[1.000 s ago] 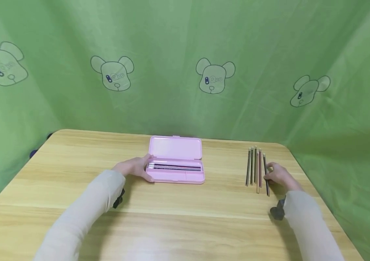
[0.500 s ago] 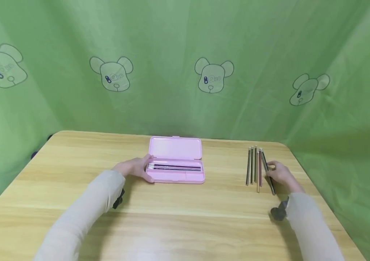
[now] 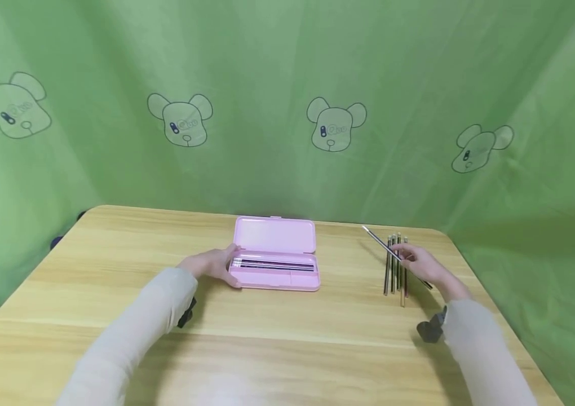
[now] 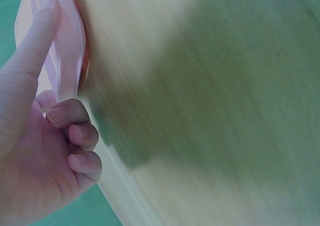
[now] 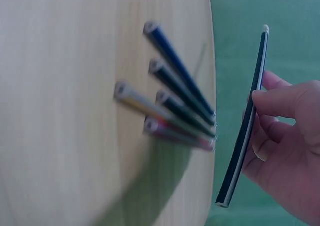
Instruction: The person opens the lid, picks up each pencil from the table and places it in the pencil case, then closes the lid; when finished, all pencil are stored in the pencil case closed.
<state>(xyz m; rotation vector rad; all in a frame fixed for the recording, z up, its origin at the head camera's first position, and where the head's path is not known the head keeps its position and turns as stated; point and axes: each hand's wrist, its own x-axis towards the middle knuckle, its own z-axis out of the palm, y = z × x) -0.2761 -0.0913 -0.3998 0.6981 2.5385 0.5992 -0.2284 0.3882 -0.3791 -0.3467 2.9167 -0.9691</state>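
An open pink pencil case (image 3: pixel 274 235) lies on the table, its lid tipped back. Several striped pencils (image 3: pixel 274 265) fill its long rear compartment. My left hand (image 3: pixel 215 264) grips the case's left end, thumb and index finger spread across it; the other fingers curl loosely in the left wrist view. Over on the right, my right hand (image 3: pixel 427 265) pinches a dark striped pencil (image 5: pixel 245 131) by its middle, tilted above the table with its white-tipped end pointing to the far left. Below it lie several more pencils (image 5: pixel 175 56), roughly side by side, partly covered by the hand.
The wooden table (image 3: pixel 287 361) has rounded far corners. A green curtain (image 3: pixel 257 158) with mouse-head drawings hangs behind it and along both sides. The case's front part holds two shallow compartments.
My right hand has lifted the rightmost pencil off the table and swung it to slant leftward over the others. My left hand stays at the case.
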